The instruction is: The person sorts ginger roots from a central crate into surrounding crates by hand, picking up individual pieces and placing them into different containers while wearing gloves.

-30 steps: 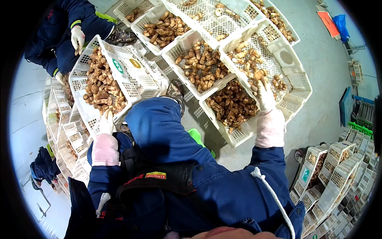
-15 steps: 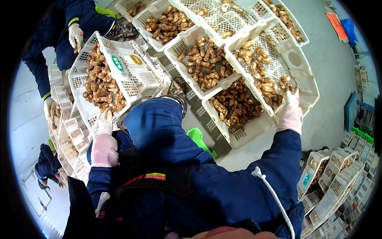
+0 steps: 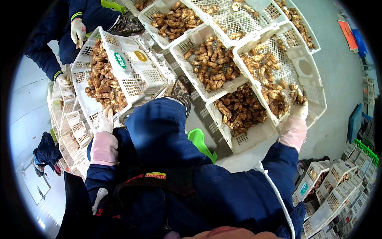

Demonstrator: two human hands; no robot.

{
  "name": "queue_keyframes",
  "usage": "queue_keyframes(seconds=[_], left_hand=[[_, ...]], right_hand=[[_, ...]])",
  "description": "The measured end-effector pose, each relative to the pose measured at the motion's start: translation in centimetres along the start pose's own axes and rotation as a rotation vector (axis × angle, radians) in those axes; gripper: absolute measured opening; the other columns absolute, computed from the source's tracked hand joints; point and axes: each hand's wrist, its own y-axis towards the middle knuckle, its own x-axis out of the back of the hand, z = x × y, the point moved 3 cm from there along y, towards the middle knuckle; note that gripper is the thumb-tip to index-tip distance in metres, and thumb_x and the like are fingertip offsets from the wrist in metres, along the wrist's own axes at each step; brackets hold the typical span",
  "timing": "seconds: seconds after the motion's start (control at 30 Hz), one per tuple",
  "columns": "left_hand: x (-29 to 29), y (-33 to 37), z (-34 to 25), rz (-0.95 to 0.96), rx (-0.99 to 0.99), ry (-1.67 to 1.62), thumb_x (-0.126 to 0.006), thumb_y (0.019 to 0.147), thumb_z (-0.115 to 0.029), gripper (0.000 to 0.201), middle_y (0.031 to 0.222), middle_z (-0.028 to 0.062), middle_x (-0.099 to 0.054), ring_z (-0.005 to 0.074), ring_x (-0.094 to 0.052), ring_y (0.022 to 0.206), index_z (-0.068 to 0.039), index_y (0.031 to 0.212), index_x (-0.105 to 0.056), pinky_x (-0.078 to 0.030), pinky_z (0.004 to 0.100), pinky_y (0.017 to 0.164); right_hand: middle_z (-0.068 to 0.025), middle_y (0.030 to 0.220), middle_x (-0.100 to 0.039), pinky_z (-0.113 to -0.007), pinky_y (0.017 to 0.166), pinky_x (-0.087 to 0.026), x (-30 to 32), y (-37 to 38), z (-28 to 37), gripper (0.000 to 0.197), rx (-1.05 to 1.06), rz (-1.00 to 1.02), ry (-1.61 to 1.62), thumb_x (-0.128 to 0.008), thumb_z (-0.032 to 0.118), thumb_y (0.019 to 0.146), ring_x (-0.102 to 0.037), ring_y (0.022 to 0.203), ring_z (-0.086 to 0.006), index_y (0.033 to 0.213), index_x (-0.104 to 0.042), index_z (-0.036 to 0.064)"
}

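Mushrooms (image 3: pixel 295 93) lie just ahead of the right grip (image 3: pixel 299 110)

A navy jacket (image 3: pixel 234 195) fills the lower frame, with white drawstrings (image 3: pixel 274 190) at either side, pink cuffs (image 3: pixel 104 149) and white gloves (image 3: pixel 106 121). Near centre: blue trousers (image 3: pixel 159 129), a yellow-and-red label (image 3: pixel 156 175), a camouflage-patterned shoe (image 3: pixel 181 93).

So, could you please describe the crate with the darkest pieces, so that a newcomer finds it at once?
Find the white crates across the upper middle. Among these, take the crate lowest in the picture, right of the green plastic object by the leg and left of the crate where the wearer's right hand is, that hand itself. Its heap is dark brown; neighbouring crates hold lighter pieces.
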Motion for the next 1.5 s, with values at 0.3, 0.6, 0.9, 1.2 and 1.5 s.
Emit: queue_keyframes(seconds=[0.3,0.6,0.9,1.2,1.5], left_hand=[[-0.7,1.2,2.6,-0.035,-0.106,-0.232,-0.049,0.1,-0.028,0.038,0.124,0.0172,-0.063,0.0282,-0.057,0.118,-0.002,0.126,-0.059,-0.041,0.0335,0.101],[-1.4,1.0,2.8,-0.099,-0.234,-0.339,-0.048,0.1,-0.031,0.041,0.125,0.0177,-0.062,0.0295,-0.056,0.119,-0.003,0.128,-0.057,-0.041,0.0333,0.102],[-1.2,0.3,2.6,-0.106,-0.117,-0.312,-0.048,0.102,-0.023,0.034,0.123,0.0139,-0.064,0.0216,-0.058,0.117,-0.002,0.127,-0.058,-0.041,0.0309,0.101],[-2.1,1.5,4.5,-0.122,-0.07,-0.174,-0.049,0.1,-0.032,0.041,0.125,0.013,-0.064,0.0229,-0.059,0.118,-0.005,0.129,-0.059,-0.042,0.0312,0.101],[-1.7,2.9,2.9,-0.068,-0.063,-0.126,-0.045,0.101,-0.037,0.044,0.129,0.0129,-0.061,0.0253,-0.055,0.123,-0.009,0.133,-0.057,-0.039,0.031,0.103]], right_hand=[[-0.0141,0.124,-0.059,-0.037,0.083,-0.057,-11.0,-19.8,-0.8,0.056,-0.224,0.445,0.281,-0.066,0.008,0.084,-0.062,0.099,-0.0277,0.138,-0.049,0.0054],[-0.0091,0.103,-0.063,-0.032,0.067,-0.051,-7.8,-21.5,-1.6,0.042,-0.154,0.273,-0.065,-0.069,0.032,0.089,-0.06,0.085,-0.0215,0.121,-0.059,0.0068],[-0.011,0.113,-0.066,-0.025,0.074,-0.053,-1.4,-6.7,2.3,0.034,0.152,0.026,-1.006,-0.053,0.005,0.092,-0.063,0.101,-0.0183,0.125,-0.059,0.0058],[-0.0166,0.115,-0.066,-0.035,0.088,-0.05,0.3,1.8,-1.5,0.04,0.099,-0.108,-2.426,-0.053,0.029,0.093,-0.064,0.105,-0.0264,0.13,-0.058,0.0156],[-0.0093,0.11,-0.068,-0.03,0.084,-0.051,1.8,1.9,1.2,0.041,0.194,-0.091,-1.698,-0.056,0.035,0.095,-0.064,0.096,-0.0162,0.124,-0.061,0.0058]])
